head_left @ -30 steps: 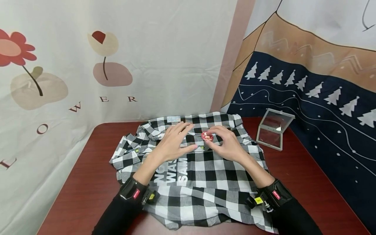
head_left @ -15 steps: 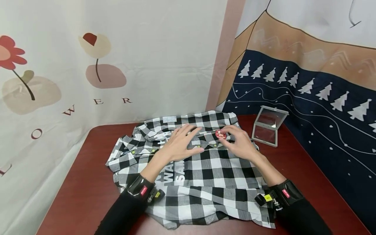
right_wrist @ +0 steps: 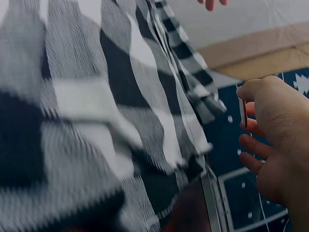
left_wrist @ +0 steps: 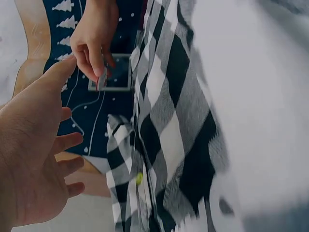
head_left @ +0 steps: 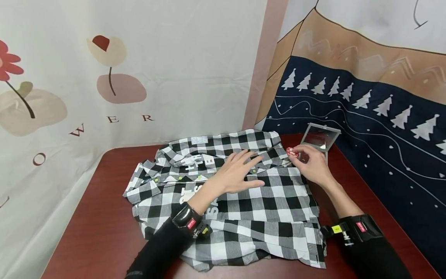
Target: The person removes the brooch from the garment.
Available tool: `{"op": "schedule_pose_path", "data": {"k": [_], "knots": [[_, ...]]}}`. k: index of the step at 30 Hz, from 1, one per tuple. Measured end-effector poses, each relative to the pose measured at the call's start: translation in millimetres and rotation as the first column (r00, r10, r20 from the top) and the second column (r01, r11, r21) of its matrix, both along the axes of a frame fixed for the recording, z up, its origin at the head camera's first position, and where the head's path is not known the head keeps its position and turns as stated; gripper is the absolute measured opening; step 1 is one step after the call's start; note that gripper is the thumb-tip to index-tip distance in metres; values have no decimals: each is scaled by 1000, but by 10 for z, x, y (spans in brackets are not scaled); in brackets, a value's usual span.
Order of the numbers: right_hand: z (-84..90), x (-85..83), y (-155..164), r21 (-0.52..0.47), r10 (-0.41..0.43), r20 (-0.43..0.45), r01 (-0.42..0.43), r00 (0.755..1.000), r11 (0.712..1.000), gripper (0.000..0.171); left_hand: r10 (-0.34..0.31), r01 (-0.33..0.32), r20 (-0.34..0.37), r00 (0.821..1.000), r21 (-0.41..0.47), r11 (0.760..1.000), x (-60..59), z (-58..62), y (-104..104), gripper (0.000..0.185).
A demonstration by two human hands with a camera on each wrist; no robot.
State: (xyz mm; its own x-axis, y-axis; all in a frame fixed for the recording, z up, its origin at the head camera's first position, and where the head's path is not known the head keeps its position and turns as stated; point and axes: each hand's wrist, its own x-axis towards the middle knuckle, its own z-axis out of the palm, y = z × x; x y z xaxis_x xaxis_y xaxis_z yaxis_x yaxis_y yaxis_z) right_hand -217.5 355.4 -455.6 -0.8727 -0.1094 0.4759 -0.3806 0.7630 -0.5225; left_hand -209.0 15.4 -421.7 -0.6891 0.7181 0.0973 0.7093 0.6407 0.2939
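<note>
Two hands were seen over the checked shirt point(head_left: 244, 205). Left hand point(head_left: 237, 176) was laid flat on it, fingers spread. A red badge point(head_left: 292, 152) was pinched by right hand point(head_left: 311, 164) at the shirt's far edge, beside a clear box point(head_left: 318, 137).

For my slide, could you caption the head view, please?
Right hand pinches a red badge beside a checked shirt; left hand rests on it.

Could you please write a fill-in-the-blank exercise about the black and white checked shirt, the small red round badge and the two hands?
1. The right hand pinches a small red round ____.
2. The left hand rests with straight fingers on the black and white checked ____.
3. The shirt lies on a dark red ____.
4. Behind the right hand stands a clear hinged ____, open.

Missing words: badge; shirt; table; case
</note>
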Motion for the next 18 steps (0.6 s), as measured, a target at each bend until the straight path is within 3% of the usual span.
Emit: {"op": "schedule_pose_path", "data": {"k": [11,18], "knots": [[1,-42,452,20,-179,124,177,976,984,31,-51,51,-14,999,2,999,59,-19,277,83],[-65,-65,598,66,-232,155,224,960,972,31,-64,64,-18,998,-6,998,73,-24,330,84]]}}
